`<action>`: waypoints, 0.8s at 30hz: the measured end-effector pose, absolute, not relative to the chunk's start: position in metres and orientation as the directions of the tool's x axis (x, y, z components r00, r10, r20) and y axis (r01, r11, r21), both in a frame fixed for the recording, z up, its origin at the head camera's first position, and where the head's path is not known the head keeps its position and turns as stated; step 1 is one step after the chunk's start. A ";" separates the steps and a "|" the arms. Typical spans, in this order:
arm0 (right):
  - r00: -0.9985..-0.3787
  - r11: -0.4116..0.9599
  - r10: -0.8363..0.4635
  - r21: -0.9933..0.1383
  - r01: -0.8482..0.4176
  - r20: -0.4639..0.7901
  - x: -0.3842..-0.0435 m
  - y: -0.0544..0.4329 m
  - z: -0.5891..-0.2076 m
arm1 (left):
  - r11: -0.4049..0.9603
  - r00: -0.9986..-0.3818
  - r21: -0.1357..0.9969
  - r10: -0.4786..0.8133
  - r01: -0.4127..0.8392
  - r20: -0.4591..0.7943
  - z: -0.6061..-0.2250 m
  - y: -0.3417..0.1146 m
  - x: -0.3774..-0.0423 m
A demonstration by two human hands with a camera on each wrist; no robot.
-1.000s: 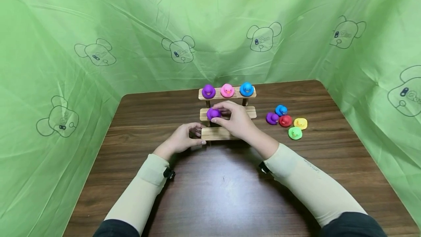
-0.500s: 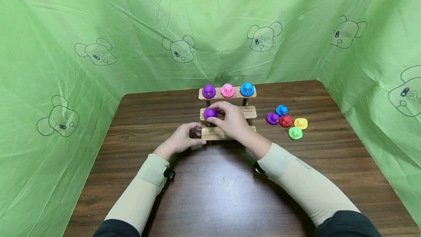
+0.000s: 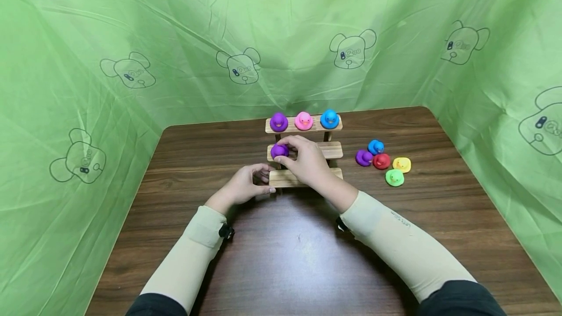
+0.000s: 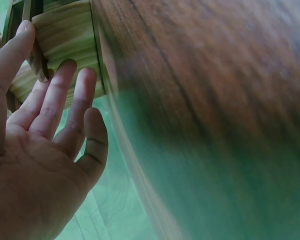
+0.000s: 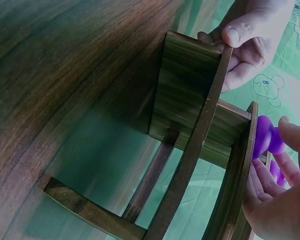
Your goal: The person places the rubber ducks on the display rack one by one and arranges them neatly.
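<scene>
A three-tier wooden display stand [image 3: 285,178] stands on the table. My right hand [image 3: 305,161] pinches a purple rubber duck [image 3: 278,151] between thumb and fingers at the left end of the middle tier. In the right wrist view that purple duck [image 5: 262,136] sits right at the tier's edge. At the left end of the bottom tier, my left hand [image 3: 246,183] grips the stand, thumb at the front edge and fingers behind. The left wrist view shows its fingers [image 4: 55,102] against the side panel. Purple, pink [image 3: 304,121] and blue [image 3: 329,119] ducks line the top tier.
Right of the stand, a loose cluster lies on the dark wood table [image 3: 281,267]: blue [image 3: 375,147], purple [image 3: 363,158], red [image 3: 381,161], yellow [image 3: 401,165] and green [image 3: 394,177] ducks. Green cloth [image 3: 290,23] hangs around the table's back and sides.
My right hand has slid the purple duck a short way left along the middle tier, most of it in the first half second. The left hand has kept its place.
</scene>
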State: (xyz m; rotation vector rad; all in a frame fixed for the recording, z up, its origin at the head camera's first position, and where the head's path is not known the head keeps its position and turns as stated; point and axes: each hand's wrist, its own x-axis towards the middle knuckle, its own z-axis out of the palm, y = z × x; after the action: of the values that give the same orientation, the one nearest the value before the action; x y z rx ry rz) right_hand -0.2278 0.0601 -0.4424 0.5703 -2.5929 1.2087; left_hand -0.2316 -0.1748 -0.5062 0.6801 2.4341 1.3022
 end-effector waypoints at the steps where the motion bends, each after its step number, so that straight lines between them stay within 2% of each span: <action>1: -0.900 0.589 -0.250 -0.682 -0.435 0.358 -0.228 0.060 -0.443 | 0.479 -0.844 0.836 0.535 0.267 -0.037 -0.506 -0.175 -0.232; 24: -0.898 0.601 -0.250 -0.669 -0.438 0.364 -0.227 0.060 -0.446 | 0.471 -0.847 0.844 0.530 0.255 -0.040 -0.509 -0.175 -0.232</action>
State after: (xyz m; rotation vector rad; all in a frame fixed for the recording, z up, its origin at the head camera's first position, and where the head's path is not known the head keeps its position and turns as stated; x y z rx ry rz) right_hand -0.2271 0.0600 -0.4456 0.5672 -2.5964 1.1781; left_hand -0.2324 -0.1748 -0.5086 0.6677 2.4261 1.3181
